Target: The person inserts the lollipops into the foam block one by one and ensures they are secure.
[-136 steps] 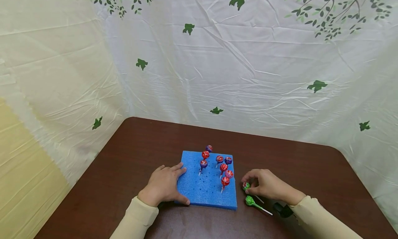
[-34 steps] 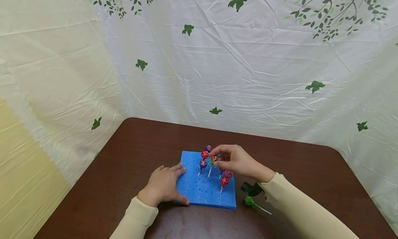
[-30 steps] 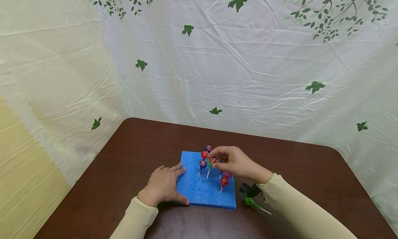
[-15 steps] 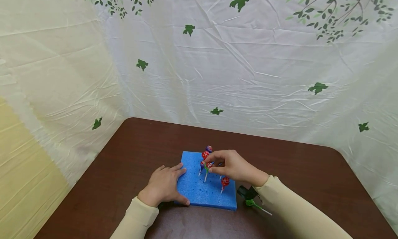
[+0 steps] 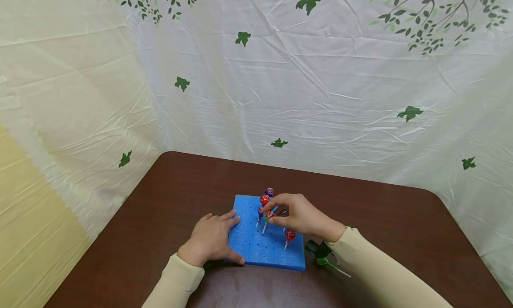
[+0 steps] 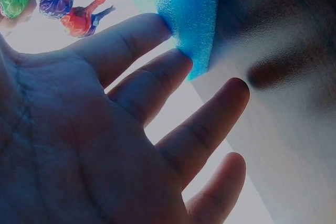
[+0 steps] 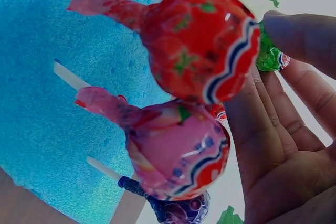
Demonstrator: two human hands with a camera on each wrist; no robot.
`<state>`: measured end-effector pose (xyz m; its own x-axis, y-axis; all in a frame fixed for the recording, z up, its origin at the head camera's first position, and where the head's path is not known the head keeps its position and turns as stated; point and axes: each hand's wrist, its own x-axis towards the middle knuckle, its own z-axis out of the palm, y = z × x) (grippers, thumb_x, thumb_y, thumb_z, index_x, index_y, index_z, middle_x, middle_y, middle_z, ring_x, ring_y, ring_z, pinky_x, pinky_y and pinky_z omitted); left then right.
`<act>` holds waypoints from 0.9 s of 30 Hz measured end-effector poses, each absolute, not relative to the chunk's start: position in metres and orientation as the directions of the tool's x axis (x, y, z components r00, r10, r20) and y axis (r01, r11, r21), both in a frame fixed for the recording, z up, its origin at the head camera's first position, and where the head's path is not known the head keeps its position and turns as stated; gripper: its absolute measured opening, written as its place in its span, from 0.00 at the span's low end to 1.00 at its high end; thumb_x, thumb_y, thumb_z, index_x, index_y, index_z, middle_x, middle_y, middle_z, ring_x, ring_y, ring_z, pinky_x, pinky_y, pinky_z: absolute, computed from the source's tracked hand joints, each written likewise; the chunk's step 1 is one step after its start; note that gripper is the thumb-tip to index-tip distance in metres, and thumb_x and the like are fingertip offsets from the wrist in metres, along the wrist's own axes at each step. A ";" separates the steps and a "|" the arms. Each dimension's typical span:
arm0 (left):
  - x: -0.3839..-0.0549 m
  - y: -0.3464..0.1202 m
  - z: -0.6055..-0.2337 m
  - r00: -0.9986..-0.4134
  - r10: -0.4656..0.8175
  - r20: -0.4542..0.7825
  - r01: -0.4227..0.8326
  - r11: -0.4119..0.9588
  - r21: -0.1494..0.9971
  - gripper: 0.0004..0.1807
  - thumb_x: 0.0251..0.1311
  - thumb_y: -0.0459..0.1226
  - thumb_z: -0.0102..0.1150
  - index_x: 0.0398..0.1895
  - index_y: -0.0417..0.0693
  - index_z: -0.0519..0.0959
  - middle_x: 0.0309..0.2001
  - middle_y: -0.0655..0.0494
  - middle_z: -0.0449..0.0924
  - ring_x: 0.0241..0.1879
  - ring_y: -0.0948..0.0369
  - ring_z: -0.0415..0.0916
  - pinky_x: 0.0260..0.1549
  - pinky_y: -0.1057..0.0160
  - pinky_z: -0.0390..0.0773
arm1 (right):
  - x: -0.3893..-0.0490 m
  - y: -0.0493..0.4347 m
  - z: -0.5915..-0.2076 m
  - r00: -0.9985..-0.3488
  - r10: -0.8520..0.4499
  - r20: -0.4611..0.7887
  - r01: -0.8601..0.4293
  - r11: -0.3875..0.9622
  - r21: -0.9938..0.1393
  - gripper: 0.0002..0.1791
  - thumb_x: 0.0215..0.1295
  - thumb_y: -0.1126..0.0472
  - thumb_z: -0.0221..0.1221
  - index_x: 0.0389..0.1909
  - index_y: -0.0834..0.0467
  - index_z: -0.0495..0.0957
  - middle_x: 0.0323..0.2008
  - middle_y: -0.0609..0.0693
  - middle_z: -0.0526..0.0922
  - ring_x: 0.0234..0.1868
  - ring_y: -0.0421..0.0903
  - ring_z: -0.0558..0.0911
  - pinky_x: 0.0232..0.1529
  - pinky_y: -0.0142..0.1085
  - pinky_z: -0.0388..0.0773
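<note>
My right hand pinches a green-and-red lollipop by its wrapped head, between thumb and fingers. Its white stick points down and its lower end meets the blue foam board; how deep it sits I cannot tell. My left hand rests on the board's left edge, fingers spread and thumb at the front corner. Just behind the held lollipop stand a purple lollipop, a red one and another purple one. In the right wrist view, a red lollipop and a pink one stand near my hand.
Another green lollipop lies on the brown table right of the board, partly under a dark wrist device. Small holes dot the board's front. My right hand hides several standing lollipops. White leaf-printed cloth hangs behind.
My right hand picked up the green-and-red lollipop from the table and carried it left over the board. Lately it has moved slightly forward-left and down. My left hand stays put.
</note>
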<state>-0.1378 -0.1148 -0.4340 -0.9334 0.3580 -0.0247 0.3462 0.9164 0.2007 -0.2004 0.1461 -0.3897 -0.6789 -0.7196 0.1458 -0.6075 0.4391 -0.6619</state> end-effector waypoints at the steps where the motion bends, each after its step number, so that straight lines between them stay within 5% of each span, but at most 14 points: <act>1: -0.138 -0.115 -0.434 -0.933 0.358 -0.025 0.346 0.917 0.201 0.60 0.28 0.72 0.73 0.68 0.50 0.75 0.70 0.51 0.68 0.63 0.47 0.72 0.63 0.40 0.63 | -0.201 0.146 -0.390 -0.676 -0.722 0.148 -0.612 0.438 -0.658 0.16 0.61 0.63 0.70 0.50 0.54 0.84 0.44 0.42 0.84 0.33 0.40 0.84 0.32 0.34 0.82; 27: -0.138 -0.116 -0.436 -0.932 0.361 -0.026 0.348 0.914 0.208 0.60 0.28 0.72 0.73 0.68 0.50 0.74 0.71 0.52 0.67 0.64 0.48 0.71 0.64 0.40 0.62 | -0.196 0.143 -0.393 -0.659 -0.739 0.140 -0.662 0.481 -0.575 0.16 0.60 0.62 0.71 0.50 0.54 0.84 0.45 0.42 0.84 0.39 0.41 0.82 0.37 0.30 0.81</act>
<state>-0.1382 -0.1161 -0.4363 -0.9323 0.3606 -0.0262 0.3477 0.9141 0.2084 -0.1963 0.1435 -0.3932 -0.6591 -0.7390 0.1397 -0.6615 0.4813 -0.5751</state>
